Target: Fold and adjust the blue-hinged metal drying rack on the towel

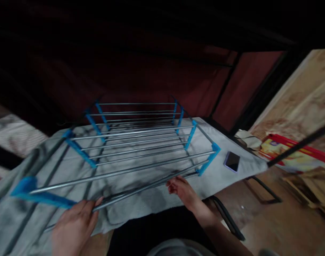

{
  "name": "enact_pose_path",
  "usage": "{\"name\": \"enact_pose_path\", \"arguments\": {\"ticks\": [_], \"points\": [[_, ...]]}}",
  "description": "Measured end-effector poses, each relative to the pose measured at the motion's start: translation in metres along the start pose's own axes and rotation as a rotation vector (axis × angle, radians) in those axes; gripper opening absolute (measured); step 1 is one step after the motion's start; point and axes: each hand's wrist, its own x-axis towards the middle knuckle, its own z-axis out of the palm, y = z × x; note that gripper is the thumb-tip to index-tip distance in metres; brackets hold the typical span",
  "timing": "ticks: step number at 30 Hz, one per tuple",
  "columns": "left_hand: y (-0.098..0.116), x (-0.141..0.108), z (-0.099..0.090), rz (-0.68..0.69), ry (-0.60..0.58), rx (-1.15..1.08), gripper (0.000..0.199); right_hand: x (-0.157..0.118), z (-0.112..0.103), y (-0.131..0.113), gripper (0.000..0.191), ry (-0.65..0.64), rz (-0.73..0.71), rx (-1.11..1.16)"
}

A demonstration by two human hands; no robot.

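A shelf rack of thin metal rods and blue plastic end brackets lies on a cloth-covered surface. My left hand is closed at the near left, beside the nearest blue bracket. Its thumb and forefinger hold the end of a loose-looking metal rod, which slants up to the right bracket. My right hand hovers just under the rods near that bracket, its fingers curled together with nothing visible in them. My left fingers partly cover the near bracket's lower end.
A phone lies on the grey cloth right of the rack. A dark red panel stands behind. To the right are a black bar, a red-and-yellow box and wooden pieces on the floor.
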Motion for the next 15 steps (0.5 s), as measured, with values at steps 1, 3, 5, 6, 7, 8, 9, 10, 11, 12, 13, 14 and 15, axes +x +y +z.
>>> {"name": "enact_pose_path", "arguments": {"ticks": [1,3,5,6,7,8,9,10,11,12,13,14,15], "points": [[0.001,-0.002,0.001,0.013,-0.004,0.049,0.034,0.000,0.003,0.003,0.034,-0.002,0.018,0.000],[0.006,-0.004,0.000,0.001,-0.023,0.115,0.033,0.001,0.007,0.006,0.036,0.011,0.026,-0.006],[0.010,-0.004,-0.001,-0.006,-0.057,0.127,0.029,0.004,0.009,0.007,0.039,0.050,0.013,-0.025],[0.012,-0.005,-0.002,-0.016,-0.061,0.113,0.027,0.006,0.009,0.008,0.041,0.073,0.001,-0.035],[0.014,-0.008,-0.003,-0.037,-0.037,0.095,0.025,0.006,0.009,0.009,0.041,0.094,-0.013,-0.044],[0.015,-0.012,-0.004,-0.072,0.007,0.077,0.024,0.007,0.009,0.009,0.040,0.109,-0.027,-0.052],[0.015,-0.017,-0.004,-0.124,0.069,0.064,0.025,0.007,0.008,0.010,0.038,0.118,-0.041,-0.059],[0.014,-0.022,-0.004,-0.193,0.142,0.054,0.028,0.007,0.008,0.011,0.037,0.125,-0.054,-0.068],[0.011,-0.028,-0.003,-0.273,0.220,0.042,0.033,0.007,0.007,0.012,0.037,0.127,-0.063,-0.079],[0.006,-0.032,-0.002,-0.355,0.297,0.015,0.038,0.007,0.006,0.012,0.036,0.130,-0.072,-0.091],[0.000,-0.035,-0.001,-0.433,0.369,-0.035,0.042,0.007,0.006,0.012,0.036,0.135,-0.081,-0.102],[-0.007,-0.036,0.001,-0.510,0.440,-0.114,0.044,0.007,0.005,0.013,0.037,0.141,-0.090,-0.110],[-0.014,-0.035,0.002,-0.586,0.504,-0.226,0.044,0.008,0.005,0.013,0.037,0.149,-0.096,-0.115]]}}
